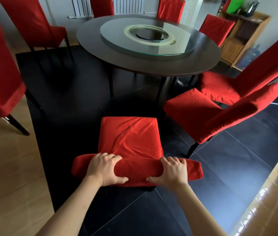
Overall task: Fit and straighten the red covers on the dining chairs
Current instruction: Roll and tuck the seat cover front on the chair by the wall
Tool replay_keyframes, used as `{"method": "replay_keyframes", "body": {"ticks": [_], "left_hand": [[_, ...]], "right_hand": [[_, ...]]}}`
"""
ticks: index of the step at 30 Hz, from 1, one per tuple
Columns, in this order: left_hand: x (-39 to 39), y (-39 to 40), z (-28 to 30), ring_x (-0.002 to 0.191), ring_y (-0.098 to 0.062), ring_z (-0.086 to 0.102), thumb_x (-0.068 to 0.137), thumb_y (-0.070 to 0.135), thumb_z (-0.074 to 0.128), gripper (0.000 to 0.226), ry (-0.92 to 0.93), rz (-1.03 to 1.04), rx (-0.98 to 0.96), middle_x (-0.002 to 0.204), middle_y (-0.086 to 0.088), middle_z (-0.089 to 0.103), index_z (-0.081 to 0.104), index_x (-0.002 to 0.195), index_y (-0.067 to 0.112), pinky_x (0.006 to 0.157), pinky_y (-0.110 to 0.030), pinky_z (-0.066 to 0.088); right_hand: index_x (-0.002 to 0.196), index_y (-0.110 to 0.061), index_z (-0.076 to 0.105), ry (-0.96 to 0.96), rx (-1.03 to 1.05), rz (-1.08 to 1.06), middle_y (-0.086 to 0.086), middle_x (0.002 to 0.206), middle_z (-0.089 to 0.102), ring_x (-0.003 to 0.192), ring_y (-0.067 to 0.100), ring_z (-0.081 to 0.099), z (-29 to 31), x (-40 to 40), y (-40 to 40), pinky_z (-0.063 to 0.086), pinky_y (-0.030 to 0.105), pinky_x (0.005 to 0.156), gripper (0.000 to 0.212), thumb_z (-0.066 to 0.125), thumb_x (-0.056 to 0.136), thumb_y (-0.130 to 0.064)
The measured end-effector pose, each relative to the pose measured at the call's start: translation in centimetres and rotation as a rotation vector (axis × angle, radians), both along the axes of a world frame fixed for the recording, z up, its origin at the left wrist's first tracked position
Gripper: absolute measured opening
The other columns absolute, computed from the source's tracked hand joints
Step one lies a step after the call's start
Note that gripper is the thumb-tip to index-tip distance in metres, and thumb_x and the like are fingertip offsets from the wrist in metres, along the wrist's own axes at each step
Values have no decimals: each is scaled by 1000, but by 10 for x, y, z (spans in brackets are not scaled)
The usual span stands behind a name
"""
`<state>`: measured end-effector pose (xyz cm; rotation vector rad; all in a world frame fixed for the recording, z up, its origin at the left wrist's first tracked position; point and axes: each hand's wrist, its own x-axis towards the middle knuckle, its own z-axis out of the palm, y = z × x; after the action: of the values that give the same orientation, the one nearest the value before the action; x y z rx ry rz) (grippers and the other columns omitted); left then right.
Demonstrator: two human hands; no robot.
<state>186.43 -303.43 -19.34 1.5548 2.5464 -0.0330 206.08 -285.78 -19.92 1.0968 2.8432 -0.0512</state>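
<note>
The left hand point(104, 168) and right hand point(170, 171) are both gripping the top edge of the chair point(129, 133), fingers curling over its red cover point(138, 169).

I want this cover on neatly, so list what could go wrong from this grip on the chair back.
1. Both hands, left hand and right hand, grip the top of the chair back near the middle; its outer ends are unheld and may stay bunched.
2. The seat cover shows diagonal creases; pulling at the back could deepen them.
3. The neighbouring chair stands close, so shifting this one might bump it.
</note>
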Motion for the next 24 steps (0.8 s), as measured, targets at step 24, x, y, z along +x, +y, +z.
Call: {"method": "replay_keyframes", "body": {"ticks": [24], "left_hand": [[-134, 153, 2, 114, -11, 54, 53, 92, 35, 98, 25, 40, -48, 125, 15, 59, 49, 133, 37, 100, -28, 35]], "right_hand": [[87, -23, 62, 136, 41, 58, -2, 81, 64, 85, 24, 62, -5, -133, 151, 40, 45, 87, 96, 30, 44, -102]]}}
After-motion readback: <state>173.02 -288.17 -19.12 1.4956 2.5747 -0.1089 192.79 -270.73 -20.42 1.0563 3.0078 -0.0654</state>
